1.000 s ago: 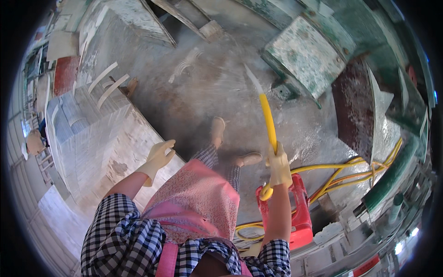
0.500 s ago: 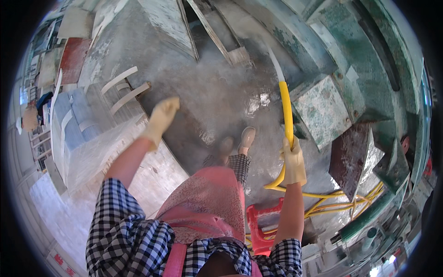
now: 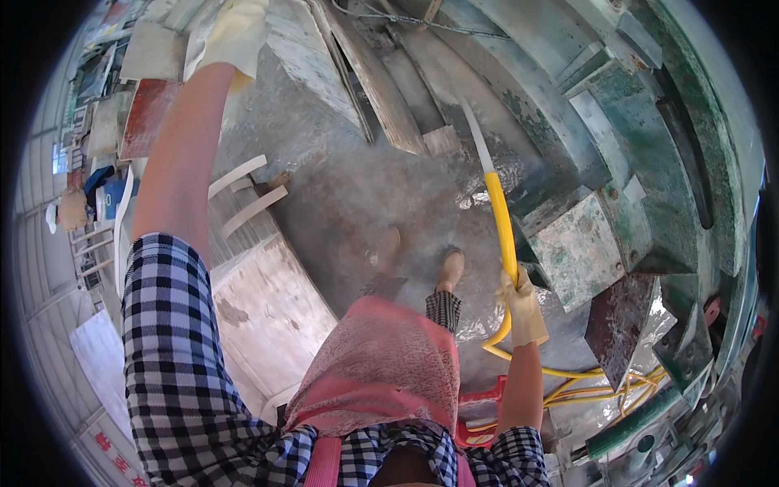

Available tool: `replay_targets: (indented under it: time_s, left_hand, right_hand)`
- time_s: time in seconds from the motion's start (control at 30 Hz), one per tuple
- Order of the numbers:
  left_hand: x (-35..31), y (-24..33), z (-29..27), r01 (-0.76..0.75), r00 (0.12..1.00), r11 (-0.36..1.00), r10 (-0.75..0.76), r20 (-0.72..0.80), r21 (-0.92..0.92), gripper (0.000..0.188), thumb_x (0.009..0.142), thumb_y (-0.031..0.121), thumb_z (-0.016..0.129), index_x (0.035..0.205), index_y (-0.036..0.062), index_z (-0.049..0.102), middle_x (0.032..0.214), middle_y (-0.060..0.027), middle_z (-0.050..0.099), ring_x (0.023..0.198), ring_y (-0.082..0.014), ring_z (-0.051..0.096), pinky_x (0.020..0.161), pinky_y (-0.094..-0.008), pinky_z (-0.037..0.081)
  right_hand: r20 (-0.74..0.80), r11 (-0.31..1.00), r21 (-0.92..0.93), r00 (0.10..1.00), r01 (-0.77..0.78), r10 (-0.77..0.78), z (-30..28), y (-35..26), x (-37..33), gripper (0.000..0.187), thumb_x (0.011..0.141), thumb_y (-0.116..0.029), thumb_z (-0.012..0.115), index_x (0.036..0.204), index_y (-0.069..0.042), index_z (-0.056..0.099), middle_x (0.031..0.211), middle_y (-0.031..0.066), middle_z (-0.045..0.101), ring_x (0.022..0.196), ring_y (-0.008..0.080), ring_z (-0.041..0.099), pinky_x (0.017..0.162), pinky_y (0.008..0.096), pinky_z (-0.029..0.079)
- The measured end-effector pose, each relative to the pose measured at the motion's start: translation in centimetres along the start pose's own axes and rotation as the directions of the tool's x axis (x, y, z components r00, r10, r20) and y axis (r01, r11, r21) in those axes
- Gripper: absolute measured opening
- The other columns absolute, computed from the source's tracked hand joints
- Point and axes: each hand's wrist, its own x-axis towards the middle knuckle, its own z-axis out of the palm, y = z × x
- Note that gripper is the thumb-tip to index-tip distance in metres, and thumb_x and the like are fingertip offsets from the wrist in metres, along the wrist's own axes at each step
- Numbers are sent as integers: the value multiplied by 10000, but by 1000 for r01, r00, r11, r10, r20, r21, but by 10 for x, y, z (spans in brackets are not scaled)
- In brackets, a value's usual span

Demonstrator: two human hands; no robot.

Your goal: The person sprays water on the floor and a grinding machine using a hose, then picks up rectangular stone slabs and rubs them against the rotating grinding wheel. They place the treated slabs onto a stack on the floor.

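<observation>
In my gloved right hand is a yellow hose, gripped with the fingers wrapped round it. A white jet of water leaves its end and strikes the wet floor by the green machine base. My left hand, in a pale yellow glove, is stretched far forward at the upper left. Its fingers run past the picture's top edge, so their shape is hidden. Wooden boards lean just right of that hand.
To my left stands a pale block with curved strips on it. A red plastic stool and coils of yellow hose lie by my right side. Metal plates jut from the machine. A person is at far left.
My left arm has swung up and forward, from above the floor near the block to the top edge. The hose has shifted slightly in view, and water still sprays from it.
</observation>
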Motion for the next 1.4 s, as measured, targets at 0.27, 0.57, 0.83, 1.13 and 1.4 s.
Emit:
replay_targets:
  time_s: [0.27, 0.57, 0.83, 1.13, 1.4]
  left_hand:
    - [37, -19, 56, 527, 829, 617, -223, 513, -584, 525, 875, 151, 636, 1388, 62, 568, 1315, -204, 628, 1198, -383, 603, 1016, -457, 475]
    - [-47, -87, 42, -447, 681, 861, 504, 532, -243, 104, 723, 83, 721, 826, 75, 719, 875, -179, 716, 843, -364, 706, 735, -472, 574]
    - [-129, -26, -58, -454, 613, 764, 641, 461, -458, 148, 712, 144, 768, 823, 62, 714, 842, -175, 702, 819, -352, 704, 723, -462, 567]
    - [-141, 55, -160, -159, 647, 886, 427, 632, -435, 302, 823, 373, 740, 948, 98, 731, 953, -150, 713, 924, -366, 691, 840, -461, 548]
    - [-73, 156, -208, -117, 599, 866, 451, 662, -485, 369, 834, 390, 738, 1057, 96, 745, 1093, -145, 727, 1009, -357, 690, 884, -441, 546]
  right_hand:
    - [-97, 998, -37, 994, -52, 48, 33, -29, 13, 348, 1003, -189, 605, 1330, -72, 591, 797, -14, 582, 634, 67, 562, 551, 236, 463]
    - [-302, 990, -27, 945, -141, 126, 58, -19, -30, 376, 1003, -304, 623, 1293, -67, 598, 776, 4, 596, 653, 95, 590, 560, 256, 480]
    - [-376, 972, 195, 906, -128, 195, 51, 37, -106, 348, 1030, -299, 602, 1278, -56, 593, 779, -15, 563, 592, 75, 540, 519, 245, 448]
    - [-399, 960, 277, 914, 47, 70, 33, 40, -143, 430, 1031, -275, 603, 1376, -24, 546, 824, -11, 557, 636, 77, 529, 586, 244, 455]
    - [-384, 946, 310, 923, 95, 33, 4, 37, -159, 445, 1033, -283, 602, 1385, -17, 543, 832, -15, 555, 648, 81, 529, 598, 250, 454]
